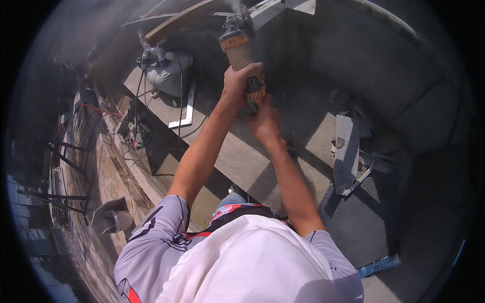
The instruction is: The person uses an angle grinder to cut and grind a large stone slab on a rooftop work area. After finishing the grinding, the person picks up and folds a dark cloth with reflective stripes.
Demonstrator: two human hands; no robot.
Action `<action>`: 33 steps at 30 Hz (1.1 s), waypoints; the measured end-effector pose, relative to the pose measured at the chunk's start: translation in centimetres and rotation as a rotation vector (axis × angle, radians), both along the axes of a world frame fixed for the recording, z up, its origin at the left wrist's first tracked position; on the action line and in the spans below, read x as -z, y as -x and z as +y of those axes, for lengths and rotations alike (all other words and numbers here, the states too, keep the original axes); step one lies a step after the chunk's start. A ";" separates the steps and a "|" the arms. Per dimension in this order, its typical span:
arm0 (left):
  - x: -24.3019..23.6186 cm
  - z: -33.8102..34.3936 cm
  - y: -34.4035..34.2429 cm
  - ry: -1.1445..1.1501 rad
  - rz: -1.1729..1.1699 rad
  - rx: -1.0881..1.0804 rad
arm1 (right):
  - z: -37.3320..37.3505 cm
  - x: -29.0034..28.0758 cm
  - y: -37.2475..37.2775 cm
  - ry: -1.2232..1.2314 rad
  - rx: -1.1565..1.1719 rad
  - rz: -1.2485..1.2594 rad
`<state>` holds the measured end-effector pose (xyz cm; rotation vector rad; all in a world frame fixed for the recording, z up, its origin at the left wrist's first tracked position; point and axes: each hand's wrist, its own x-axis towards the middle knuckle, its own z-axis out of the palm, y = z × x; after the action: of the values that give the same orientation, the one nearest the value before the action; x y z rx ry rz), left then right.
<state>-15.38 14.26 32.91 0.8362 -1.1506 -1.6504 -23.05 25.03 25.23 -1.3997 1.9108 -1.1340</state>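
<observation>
An angle grinder (pixel 240 53), orange and black and coated with dust, stretches away from me at the top centre. My left hand (pixel 241 81) is wrapped round the middle of its body. Behind it my right hand (pixel 265 120), somewhat blurred, is closed round the rear end. The disc (pixel 247 20) stands on edge beside a pale slab edge (pixel 268 11), and whitish dust rises there. Whether the disc touches the slab cannot be made out.
A metal square (pixel 188 112) lies on the concrete ledge beside a pale, bulky device (pixel 169 76) with cables. Broken slab pieces (pixel 346 146) lean at right above a dark slab (pixel 358 222). Timber boards (pixel 113 161) and a rolled piece (pixel 118 220) lie at left.
</observation>
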 end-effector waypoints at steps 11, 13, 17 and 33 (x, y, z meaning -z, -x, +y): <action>0.4 -0.8 -0.8 -0.007 -0.029 0.027 | -0.2 0.3 -0.3 -0.038 -0.017 0.024; 0.7 -0.4 -0.7 -0.009 -0.011 0.022 | 0.2 0.4 -0.3 -0.060 -0.012 0.022; 1.0 0.0 -0.3 -0.017 0.014 -0.018 | 0.4 0.6 -0.1 -0.086 -0.023 0.010; 0.7 -2.1 -0.6 0.025 0.005 0.038 | -1.4 0.0 -0.3 -0.013 -0.023 -0.011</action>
<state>-14.73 12.13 32.24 0.7983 -1.1874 -1.6647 -22.78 23.66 25.26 -1.4025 1.8863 -1.1146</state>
